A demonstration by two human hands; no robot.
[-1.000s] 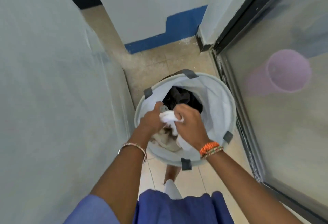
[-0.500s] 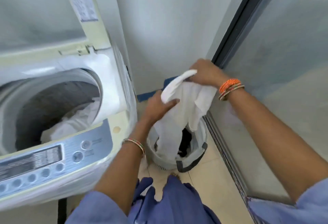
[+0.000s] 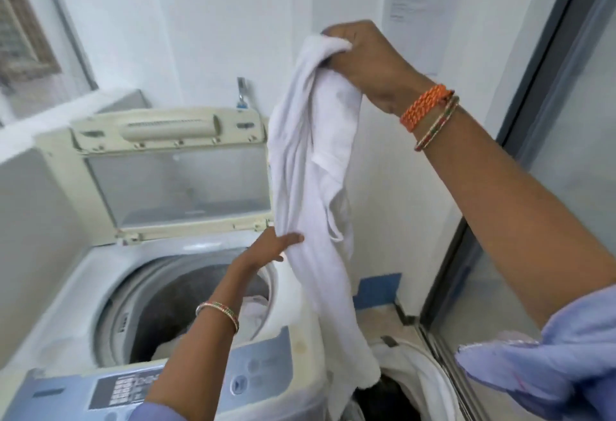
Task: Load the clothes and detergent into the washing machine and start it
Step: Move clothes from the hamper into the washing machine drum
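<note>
A person stands at a top-loading washing machine (image 3: 100,287) with its lid (image 3: 173,167) raised upright against the white wall. The right hand (image 3: 363,57) is lifted high, fingers closed around the top end of a white garment (image 3: 313,187), which hangs down in long folds. The left hand (image 3: 266,250) reaches forward at mid-height, fingers loosely extended, with the fingertips touching the side of the hanging cloth; whether it actually grips the cloth cannot be told. The garment's lower end dangles just beside the machine's right front corner and above a white laundry basket (image 3: 430,384) on the floor, where something dark shows inside. The drum (image 3: 160,307) is open, with pale laundry already lying in it. The control panel (image 3: 166,387) runs along the machine's near edge. Bangles circle both wrists, with an orange band on the right. A glass door (image 3: 573,154) stands at the right.
</note>
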